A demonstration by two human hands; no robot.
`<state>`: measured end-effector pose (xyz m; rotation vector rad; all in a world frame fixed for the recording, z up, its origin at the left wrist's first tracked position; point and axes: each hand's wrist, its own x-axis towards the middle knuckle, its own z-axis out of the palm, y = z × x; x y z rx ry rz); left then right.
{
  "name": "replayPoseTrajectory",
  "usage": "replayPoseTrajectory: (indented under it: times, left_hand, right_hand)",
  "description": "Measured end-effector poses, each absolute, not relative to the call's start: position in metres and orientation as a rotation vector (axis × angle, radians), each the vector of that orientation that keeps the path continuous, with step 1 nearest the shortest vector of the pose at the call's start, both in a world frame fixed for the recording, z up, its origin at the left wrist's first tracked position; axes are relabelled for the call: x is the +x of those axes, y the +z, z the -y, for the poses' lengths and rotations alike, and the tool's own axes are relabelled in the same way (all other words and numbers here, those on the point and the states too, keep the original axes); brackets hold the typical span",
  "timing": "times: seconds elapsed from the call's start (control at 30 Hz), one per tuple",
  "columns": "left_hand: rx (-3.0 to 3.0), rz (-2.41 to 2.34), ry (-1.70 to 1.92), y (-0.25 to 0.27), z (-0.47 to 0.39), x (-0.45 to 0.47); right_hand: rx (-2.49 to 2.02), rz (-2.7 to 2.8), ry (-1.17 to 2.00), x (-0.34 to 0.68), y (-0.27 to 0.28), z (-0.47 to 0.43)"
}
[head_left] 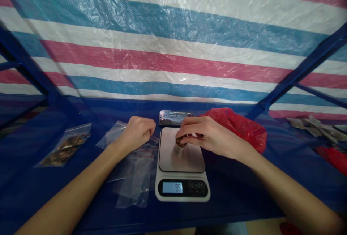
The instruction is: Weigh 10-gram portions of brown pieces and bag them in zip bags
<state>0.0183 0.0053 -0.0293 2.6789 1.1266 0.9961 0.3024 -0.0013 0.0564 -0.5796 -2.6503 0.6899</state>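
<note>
A white kitchen scale point(182, 188) with a metal plate stands before me, and its display reads 9.5. Over the plate, my right hand point(199, 132) has its fingers closed round brown dried pieces point(180, 141), which are partly hidden by the fingers. The pieces are at or just above the plate; I cannot tell which. My left hand point(139, 130) is curled into a fist left of the scale, with nothing showing out of it. Below and beside that fist lie several clear zip bags point(134, 180), overlapping one another.
Behind the scale lies a phone point(176, 118) with its screen lit. A red plastic bag point(238, 126) sits behind my right hand. At left is a zip bag point(65, 148) filled with brown dried pieces. Blue metal posts point(287, 79) and striped sheeting point(168, 61) bound the blue shelf.
</note>
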Motion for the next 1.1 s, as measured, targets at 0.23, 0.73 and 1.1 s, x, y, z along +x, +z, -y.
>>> replayPoseTrajectory:
  times: [0.23,0.73,1.1]
  left_hand:
    - [2.694,-1.131,0.979,-0.030,-0.006,0.018]
    - [2.664,-1.159,0.958,-0.029,-0.006,0.018]
    - [2.635,-1.122,1.006,-0.029,-0.005,0.018]
  right_hand:
    - [-0.575,2.647,0.713,0.301,0.056,0.001]
    - [-0.539,2.620,0.688,0.306,0.057,0.001]
    - [-0.576,2.534,0.591,0.317,0.060,-0.001]
